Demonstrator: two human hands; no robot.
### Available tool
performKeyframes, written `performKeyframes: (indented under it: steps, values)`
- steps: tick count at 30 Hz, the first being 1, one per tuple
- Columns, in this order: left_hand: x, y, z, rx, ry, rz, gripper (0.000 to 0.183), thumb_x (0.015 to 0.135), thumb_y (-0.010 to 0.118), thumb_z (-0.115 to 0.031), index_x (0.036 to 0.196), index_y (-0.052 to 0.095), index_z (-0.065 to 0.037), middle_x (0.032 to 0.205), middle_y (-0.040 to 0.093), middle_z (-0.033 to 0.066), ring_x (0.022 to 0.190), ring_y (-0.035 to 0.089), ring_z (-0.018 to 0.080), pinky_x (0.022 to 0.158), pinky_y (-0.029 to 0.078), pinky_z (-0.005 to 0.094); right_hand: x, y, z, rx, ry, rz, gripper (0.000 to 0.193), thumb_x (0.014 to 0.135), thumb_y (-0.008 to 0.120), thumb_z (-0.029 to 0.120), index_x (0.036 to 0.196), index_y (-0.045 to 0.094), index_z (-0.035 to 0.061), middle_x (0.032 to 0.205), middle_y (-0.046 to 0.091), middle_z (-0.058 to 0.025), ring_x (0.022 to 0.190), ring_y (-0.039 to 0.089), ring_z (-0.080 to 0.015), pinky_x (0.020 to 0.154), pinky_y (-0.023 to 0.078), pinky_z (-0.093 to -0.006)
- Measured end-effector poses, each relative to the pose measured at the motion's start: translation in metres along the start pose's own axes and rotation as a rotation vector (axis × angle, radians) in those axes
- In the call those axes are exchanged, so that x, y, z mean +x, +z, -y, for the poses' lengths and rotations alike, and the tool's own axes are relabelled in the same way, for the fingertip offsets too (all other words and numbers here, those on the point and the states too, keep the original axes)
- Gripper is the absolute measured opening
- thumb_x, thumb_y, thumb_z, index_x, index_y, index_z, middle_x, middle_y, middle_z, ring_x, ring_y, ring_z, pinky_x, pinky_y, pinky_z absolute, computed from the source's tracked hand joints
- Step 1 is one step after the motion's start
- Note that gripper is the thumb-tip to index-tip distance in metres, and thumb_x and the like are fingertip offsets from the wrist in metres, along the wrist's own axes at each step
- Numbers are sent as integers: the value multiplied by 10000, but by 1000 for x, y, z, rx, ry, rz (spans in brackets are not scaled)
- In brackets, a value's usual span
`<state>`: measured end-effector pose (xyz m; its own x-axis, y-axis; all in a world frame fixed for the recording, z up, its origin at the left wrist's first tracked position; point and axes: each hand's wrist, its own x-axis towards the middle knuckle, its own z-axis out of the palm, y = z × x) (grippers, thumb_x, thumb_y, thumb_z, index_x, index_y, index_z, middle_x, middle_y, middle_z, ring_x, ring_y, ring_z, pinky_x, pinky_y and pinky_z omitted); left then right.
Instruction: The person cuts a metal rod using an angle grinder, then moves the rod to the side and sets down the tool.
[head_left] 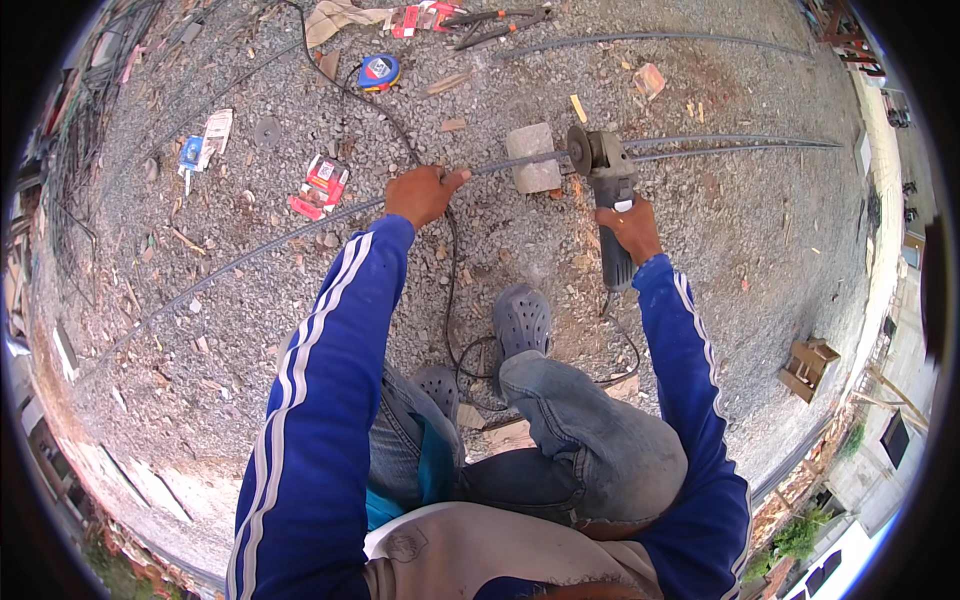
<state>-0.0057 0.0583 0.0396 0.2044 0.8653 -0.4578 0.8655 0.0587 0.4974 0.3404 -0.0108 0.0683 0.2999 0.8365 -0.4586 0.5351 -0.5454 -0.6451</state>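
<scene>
My left hand (420,195) is closed around a long, thin steel rebar (285,237) that runs from the lower left toward the middle. Just right of that hand, the bar passes over a grey concrete block (533,158). My right hand (632,228) grips the dark body of an angle grinder (612,190), held upright with its head away from me. The grinder's disc (579,150) is close to the bar, right of the block; whether they touch I cannot tell. More lengths of rebar (735,148) lie on the gravel beyond the grinder.
A black power cord (455,290) winds across the gravel by my grey clogs (522,318). Farther off lie a blue tape measure (379,72), pliers-like cutters (495,25), a red box (322,187) and wood scraps (447,83). A small wooden piece (808,369) sits at the right.
</scene>
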Motion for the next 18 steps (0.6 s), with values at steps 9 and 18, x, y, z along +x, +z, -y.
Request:
performKeyframes:
  steps: [9,18]
  values:
    - [1,1,1,-5,-10,-4,726,872,460,-692,848,700,-8,817,664,240,826,641,409,760,470,501,3,2,-8,56,-16,17,455,630,794,236,971,657,-31,871,700,-123,761,661,-212,708,524,-342]
    - [0,0,-1,1,-1,-4,740,873,442,-701,842,696,-7,844,663,246,843,638,416,768,471,506,-5,1,0,77,-17,15,437,640,791,223,971,652,-25,864,692,-109,749,648,-190,693,517,-332]
